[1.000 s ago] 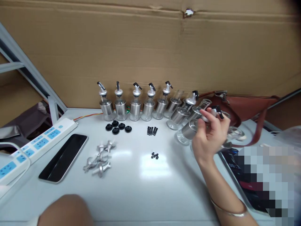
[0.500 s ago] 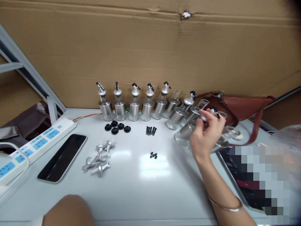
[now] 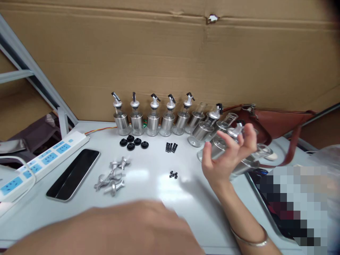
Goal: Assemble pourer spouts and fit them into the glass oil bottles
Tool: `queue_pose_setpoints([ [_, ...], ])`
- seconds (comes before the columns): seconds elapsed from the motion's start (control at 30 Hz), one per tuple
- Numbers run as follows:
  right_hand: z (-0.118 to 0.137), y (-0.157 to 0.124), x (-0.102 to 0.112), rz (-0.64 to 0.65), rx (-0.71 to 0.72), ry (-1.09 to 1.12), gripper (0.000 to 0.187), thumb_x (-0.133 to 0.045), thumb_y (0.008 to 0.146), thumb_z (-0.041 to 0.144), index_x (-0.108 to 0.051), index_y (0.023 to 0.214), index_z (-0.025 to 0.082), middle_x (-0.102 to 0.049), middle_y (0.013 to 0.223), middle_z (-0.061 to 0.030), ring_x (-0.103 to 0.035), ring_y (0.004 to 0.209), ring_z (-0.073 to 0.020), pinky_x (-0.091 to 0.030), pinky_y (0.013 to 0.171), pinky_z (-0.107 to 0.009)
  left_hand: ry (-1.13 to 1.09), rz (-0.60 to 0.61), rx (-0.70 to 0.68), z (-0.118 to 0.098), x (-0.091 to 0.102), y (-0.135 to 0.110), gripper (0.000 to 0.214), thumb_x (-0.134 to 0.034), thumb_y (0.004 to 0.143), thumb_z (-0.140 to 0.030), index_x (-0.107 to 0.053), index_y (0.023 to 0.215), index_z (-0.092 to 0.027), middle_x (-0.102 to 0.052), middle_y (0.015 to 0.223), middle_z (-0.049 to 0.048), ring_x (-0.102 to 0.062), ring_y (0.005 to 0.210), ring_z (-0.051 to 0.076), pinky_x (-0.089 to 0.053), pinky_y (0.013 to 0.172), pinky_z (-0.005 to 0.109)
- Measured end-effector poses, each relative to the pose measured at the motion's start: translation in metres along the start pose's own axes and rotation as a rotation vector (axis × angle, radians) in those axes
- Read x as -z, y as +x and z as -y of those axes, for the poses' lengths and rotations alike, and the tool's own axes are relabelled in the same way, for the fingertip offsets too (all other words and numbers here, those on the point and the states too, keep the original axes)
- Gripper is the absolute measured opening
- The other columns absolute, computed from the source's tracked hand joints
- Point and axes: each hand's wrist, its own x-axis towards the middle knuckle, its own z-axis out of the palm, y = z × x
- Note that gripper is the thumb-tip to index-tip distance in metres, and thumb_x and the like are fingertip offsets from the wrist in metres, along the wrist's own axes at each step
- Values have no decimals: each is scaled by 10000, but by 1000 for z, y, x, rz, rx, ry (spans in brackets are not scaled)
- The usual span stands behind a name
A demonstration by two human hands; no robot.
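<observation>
My right hand (image 3: 225, 159) hovers with its fingers spread and nothing in them, just in front of a cluster of steel-and-glass bottles (image 3: 216, 147) at the right of the white table (image 3: 159, 198). One bottle behind my fingertips carries a silver pourer cap (image 3: 236, 130). A row of capped bottles (image 3: 152, 118) stands along the cardboard wall. My left hand (image 3: 119, 230) is a large blurred shape across the bottom edge, with its fingers not distinguishable. Loose silver pourer spouts (image 3: 111, 175), black round seals (image 3: 132, 142), black pins (image 3: 171, 147) and tiny black rings (image 3: 174, 174) lie on the table.
A black phone (image 3: 73, 174) and a white power strip (image 3: 42, 161) lie at the left. A brown leather bag (image 3: 273, 122) sits at the back right. A cardboard wall (image 3: 170, 60) closes the back. A blurred-out patch covers the lower right.
My right hand let go of the pourer cap, opened and drew back toward me. My left arm swept in from the lower left across the bottom of the view.
</observation>
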Motion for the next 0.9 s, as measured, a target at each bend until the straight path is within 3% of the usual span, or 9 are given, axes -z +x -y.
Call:
queue_pose_setpoints([
  [0.1, 5, -3, -1, 46, 61, 36, 375, -558, 839, 131, -519, 1194, 244, -327, 1408, -144, -347, 1352, -379, -365, 1029, -619, 292, -203, 124, -4, 43, 8, 326, -378, 953, -114, -639, 1125, -208, -563, 1256, 107, -481, 1191, 285, -351, 1033, 455],
  [0.13, 6, -4, -1, 61, 74, 49, 378, -553, 840, 126, -516, 1194, 253, -345, 1388, -138, -364, 1339, -368, -377, 1026, -607, 631, -288, 190, -2, 55, 9, 354, -355, 928, -74, -648, 1079, -204, -595, 1189, 111, -529, 1101, 275, -394, 965, 442],
  [0.17, 7, -5, -1, 75, 82, 62, 381, -548, 841, 120, -513, 1193, 260, -363, 1367, -132, -381, 1326, -358, -390, 1021, -594, 907, -315, 273, 0, 66, 10, 363, -361, 901, -50, -648, 1067, -200, -617, 1134, 113, -562, 1023, 269, -423, 899, 422],
  [0.23, 9, -5, -2, 95, 97, 87, 379, -544, 838, 107, -515, 1178, 271, -397, 1325, -123, -418, 1293, -340, -420, 1001, -572, 1199, -251, 397, 8, 81, 11, 385, -379, 826, 19, -658, 993, -188, -651, 1045, 98, -599, 905, 247, -442, 797, 362],
  [0.47, 12, -4, -2, 137, 121, 151, 369, -527, 837, 80, -522, 1150, 276, -472, 1246, -106, -489, 1208, -309, -462, 952, -526, 1348, -186, 372, 28, 100, 26, 299, -409, 778, 32, -613, 705, -173, -639, 758, 56, -582, 683, 195, -394, 674, 296],
  [0.6, 17, -5, 0, 205, 139, 238, 356, -531, 834, 63, -543, 1135, 253, -537, 1191, -118, -537, 1136, -292, -472, 920, -501, 1010, -311, 354, 25, 94, 35, 173, -489, 858, -144, -652, 821, -187, -684, 824, 47, -617, 750, 207, -410, 681, 293],
  [0.7, 23, -7, 2, 372, 198, 388, 315, -560, 849, 102, -557, 1136, 234, -621, 1080, -120, -604, 1005, -265, -504, 832, -442, 445, -480, 259, 25, 66, 46, 156, -610, 827, -341, -628, 853, -188, -678, 843, 27, -621, 792, 194, -453, 721, 293],
  [0.77, 28, -9, 3, 502, 249, 488, 241, -593, 866, 165, -577, 1102, 212, -672, 963, -105, -636, 873, -239, -512, 732, -385, 50, -617, 212, 31, 42, 53, 221, -693, 743, -350, -562, 784, -176, -639, 803, 11, -613, 753, 174, -474, 707, 289],
  [0.9, 35, -13, 4, 607, 280, 537, 116, -640, 888, 267, -618, 945, 168, -701, 771, -73, -625, 672, -197, -453, 605, -327, -424, -695, 169, 53, 12, 61, 318, -763, 706, -370, -524, 745, -165, -614, 748, -12, -597, 716, 138, -465, 745, 282],
])
